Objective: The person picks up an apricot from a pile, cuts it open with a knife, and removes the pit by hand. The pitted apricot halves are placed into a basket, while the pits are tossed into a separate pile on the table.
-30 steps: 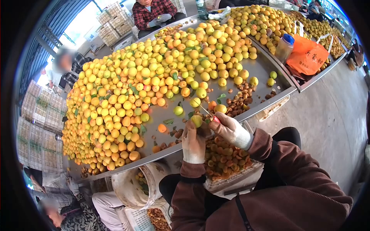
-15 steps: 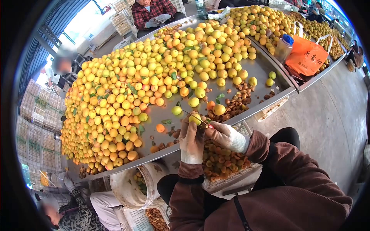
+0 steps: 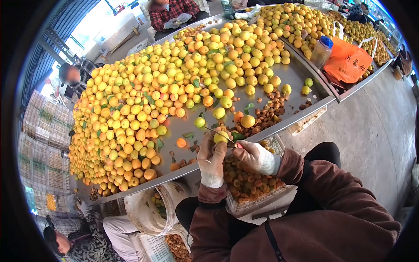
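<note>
My gloved left hand (image 3: 212,157) is closed around a yellow-green apricot (image 3: 221,137) at the metal table's front edge. In my gloved right hand (image 3: 255,156) is a small knife (image 3: 222,134) with a reddish handle, its thin blade lying across that apricot. A big heap of yellow and orange apricots (image 3: 144,96) covers much of the table (image 3: 301,72). Brown pits (image 3: 267,117) lie just beyond my hands. Below them, a crate (image 3: 238,211) holds halved apricots (image 3: 246,181).
A white bucket (image 3: 144,218) stands left of my legs, beside a crate of pits (image 3: 176,249). An orange bag (image 3: 349,61) and a blue-lidded jar (image 3: 322,52) are at the right. Co-workers sit across the table and at the left; one wears a checked shirt (image 3: 161,18).
Both hands stay together at the apricot; my left hand has shifted slightly left and the right hand is turned a little. The co-worker at the lower left has moved their head.
</note>
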A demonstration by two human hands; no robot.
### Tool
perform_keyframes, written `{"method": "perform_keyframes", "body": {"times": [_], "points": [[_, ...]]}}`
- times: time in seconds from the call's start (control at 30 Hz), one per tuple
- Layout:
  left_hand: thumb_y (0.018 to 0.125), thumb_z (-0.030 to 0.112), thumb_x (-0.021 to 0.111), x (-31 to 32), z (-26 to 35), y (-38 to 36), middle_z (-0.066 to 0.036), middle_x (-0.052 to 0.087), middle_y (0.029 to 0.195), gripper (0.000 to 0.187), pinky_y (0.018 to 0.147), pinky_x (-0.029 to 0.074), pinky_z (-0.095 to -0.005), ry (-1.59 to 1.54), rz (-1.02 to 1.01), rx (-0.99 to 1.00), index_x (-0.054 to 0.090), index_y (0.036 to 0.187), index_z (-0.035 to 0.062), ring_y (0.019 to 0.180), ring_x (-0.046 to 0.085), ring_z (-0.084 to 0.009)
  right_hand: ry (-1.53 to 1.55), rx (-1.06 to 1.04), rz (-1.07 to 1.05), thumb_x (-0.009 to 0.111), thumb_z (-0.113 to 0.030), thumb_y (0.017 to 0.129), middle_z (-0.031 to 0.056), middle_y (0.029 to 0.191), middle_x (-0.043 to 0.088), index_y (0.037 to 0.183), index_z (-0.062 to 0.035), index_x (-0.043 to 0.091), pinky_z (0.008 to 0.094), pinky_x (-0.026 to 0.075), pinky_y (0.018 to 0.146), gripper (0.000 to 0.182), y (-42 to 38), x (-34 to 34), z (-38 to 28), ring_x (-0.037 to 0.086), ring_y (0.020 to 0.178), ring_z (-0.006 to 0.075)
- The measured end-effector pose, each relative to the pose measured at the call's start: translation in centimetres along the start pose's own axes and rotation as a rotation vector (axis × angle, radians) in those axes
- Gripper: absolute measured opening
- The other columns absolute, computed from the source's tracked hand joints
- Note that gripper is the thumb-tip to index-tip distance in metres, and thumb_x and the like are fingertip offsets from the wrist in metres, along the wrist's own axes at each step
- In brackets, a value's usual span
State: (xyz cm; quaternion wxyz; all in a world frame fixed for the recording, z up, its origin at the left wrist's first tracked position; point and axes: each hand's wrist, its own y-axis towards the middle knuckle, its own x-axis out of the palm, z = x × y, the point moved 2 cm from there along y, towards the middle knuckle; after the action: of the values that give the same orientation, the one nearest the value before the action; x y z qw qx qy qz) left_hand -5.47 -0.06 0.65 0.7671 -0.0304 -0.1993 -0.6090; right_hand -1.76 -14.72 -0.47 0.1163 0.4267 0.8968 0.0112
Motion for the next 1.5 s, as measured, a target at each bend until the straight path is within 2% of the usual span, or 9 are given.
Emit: {"method": "perform_keyframes", "body": {"times": [0.33,0.4,0.67,0.93,1.03,1.17,1.23,1.37,1.5], "points": [[0.099,0.042,0.051,0.9,-1.5,-0.2,-0.013,0.066,0.104,0.049,0.087,0.049,-0.0345,-0.006,0.161,-0.101,0.055,0.12,-0.0026,0.095,0.062,-0.0211,-0.1,0.039,0.05,0.046,-0.039,0.101,0.014,0.08,0.059,0.115,-0.001,0.051,0.034,0.048,0.068,0.041,0.5,1.2,1.2,0.059,0.071,0.0238],[0.099,0.043,0.049,1.0,-1.5,-0.2,-0.013,0.067,0.104,0.051,0.088,0.048,-0.0346,0.039,0.16,-0.094,0.055,0.12,-0.0029,0.095,0.062,-0.0213,-0.098,0.018,0.083,0.05,-0.04,0.098,0.0229,0.087,0.064,0.116,-0.003,0.051,0.0426,0.052,0.07,0.041,0.6,0.8,1.2,0.063,0.086,0.0431],[0.102,0.041,0.042,1.6,-3.3,-0.7,-0.014,0.058,0.115,0.049,0.094,0.043,-0.0342,-0.328,0.242,-0.269,0.055,0.114,-0.0054,0.104,0.056,-0.0212,-0.215,-0.073,0.12,0.05,-0.035,0.098,0.0238,0.081,0.063,0.113,-0.0039,0.05,0.0457,0.051,0.065,0.035,0.5,1.5,2.2,0.062,0.079,0.0438],[0.101,0.035,0.048,-1.6,-3.7,0.1,-0.004,0.064,0.086,0.039,0.08,0.049,-0.0287,0.387,0.294,0.017,0.053,0.115,-0.0016,0.084,0.062,-0.0164,0.008,0.022,0.066,0.047,-0.032,0.102,0.0114,0.081,0.058,0.101,0.0011,0.054,0.0309,0.046,0.069,0.034,0.1,1.1,1.4,0.052,0.075,0.015],[0.097,0.041,0.055,0.8,-2.3,0.0,-0.01,0.066,0.099,0.048,0.077,0.052,-0.0314,-0.129,0.237,0.012,0.056,0.119,-0.0022,0.085,0.063,-0.0176,0.051,-0.042,0.11,0.05,-0.036,0.099,0.0198,0.081,0.06,0.107,0.0001,0.056,0.0384,0.048,0.069,0.038,0.0,1.3,1.3,0.063,0.081,0.0379],[0.094,0.035,0.063,1.9,-1.2,0.3,-0.011,0.065,0.103,0.06,0.081,0.053,-0.034,0.052,0.079,0.063,0.043,0.136,-0.0013,0.091,0.063,-0.0206,0.079,-0.076,0.158,0.049,-0.037,0.1,0.0206,0.08,0.06,0.106,0.0004,0.056,0.0389,0.048,0.068,0.038,-0.1,1.0,0.3,0.063,0.079,0.0376],[0.092,0.027,0.066,1.6,-1.1,0.2,-0.013,0.064,0.106,0.069,0.085,0.053,-0.0352,0.044,0.072,0.097,0.031,0.147,0.0027,0.097,0.063,-0.0225,-0.03,0.024,0.086,0.045,-0.034,0.102,0.0087,0.081,0.057,0.105,0.0025,0.056,0.0305,0.046,0.071,0.039,-0.1,1.0,0.9,0.052,0.076,0.0149],[0.092,0.025,0.067,1.2,0.2,0.6,-0.016,0.062,0.113,0.076,0.088,0.053,-0.0358,0.271,0.082,0.175,0.023,0.151,0.0065,0.098,0.064,-0.023,-0.043,0.047,0.038,0.044,-0.034,0.103,0.0092,0.081,0.057,0.104,0.0031,0.056,0.0307,0.046,0.07,0.039,-0.2,0.7,0.5,0.053,0.076,0.015],[0.093,0.023,0.065,1.3,1.1,-0.3,-0.015,0.061,0.116,0.073,0.094,0.05,-0.0371,0.08,0.104,0.081,0.023,0.149,0.0046,0.105,0.061,-0.024,0.008,0.016,0.044,0.048,-0.035,0.1,0.0188,0.076,0.058,0.103,0.0001,0.056,0.0377,0.047,0.065,0.036,-0.2,1.0,0.8,0.062,0.072,0.0325]]}}
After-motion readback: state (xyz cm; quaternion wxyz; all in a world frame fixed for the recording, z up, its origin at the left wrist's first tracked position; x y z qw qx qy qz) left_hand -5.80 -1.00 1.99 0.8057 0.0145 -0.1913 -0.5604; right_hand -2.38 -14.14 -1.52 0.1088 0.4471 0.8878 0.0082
